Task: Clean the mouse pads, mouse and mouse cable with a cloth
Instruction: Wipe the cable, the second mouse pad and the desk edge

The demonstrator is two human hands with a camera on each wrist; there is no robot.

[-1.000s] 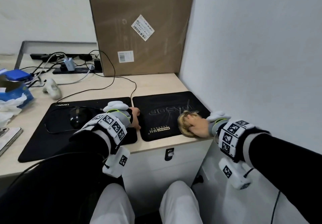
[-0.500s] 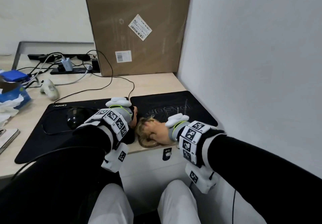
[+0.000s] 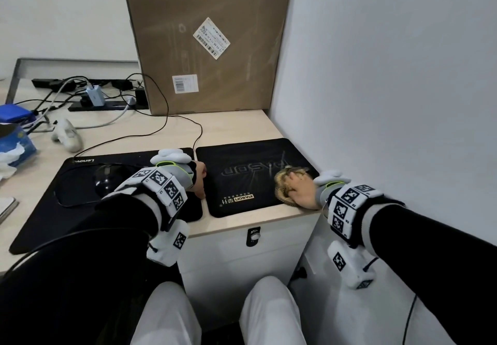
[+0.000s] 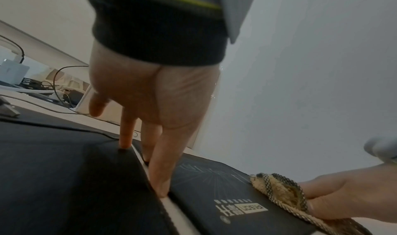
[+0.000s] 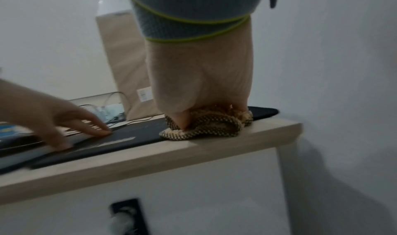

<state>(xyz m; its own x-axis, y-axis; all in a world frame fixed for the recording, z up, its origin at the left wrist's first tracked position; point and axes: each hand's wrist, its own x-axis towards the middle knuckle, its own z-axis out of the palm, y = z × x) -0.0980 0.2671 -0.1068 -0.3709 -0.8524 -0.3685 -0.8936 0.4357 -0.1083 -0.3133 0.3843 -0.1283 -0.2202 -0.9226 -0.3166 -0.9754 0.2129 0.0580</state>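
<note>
Two mouse pads side by side on the desk [image 3: 236,127], nearly touching: left mouse pad [image 3: 48,210], larger, plain black with small white lettering at its far edge; right mouse pad [image 3: 247,178], black with a printed logo, reaching almost to the wall [image 3: 390,76]. One mouse [image 3: 106,180], black, on the left mouse pad. One mouse cable [image 3: 64,199], looping around the mouse on that pad. One cloth [image 3: 282,186], tan and dark check, bunched up at the near right corner of the right mouse pad, partly over the desk edge.

Two hands. Right hand [image 3: 300,193] clenched around the cloth, pressing it down onto the pad. Left hand [image 3: 198,180] released, fingers [image 4: 160,174] straight and spread, tips pressing down at the seam between the two pads, one on the left pad's edge.

One tall cardboard box [image 3: 207,38] upright at the back, two white labels on its face. Farther left: one black power strip [image 3: 107,104] with plugs and a tangle of black and white leads, one white handheld controller [image 3: 66,136], one blue tissue box [image 3: 16,143].

Pale wood desk top, white cabinet [image 3: 242,258] beneath with one small black lock. Plain white walls, meeting in a corner behind the box.
</note>
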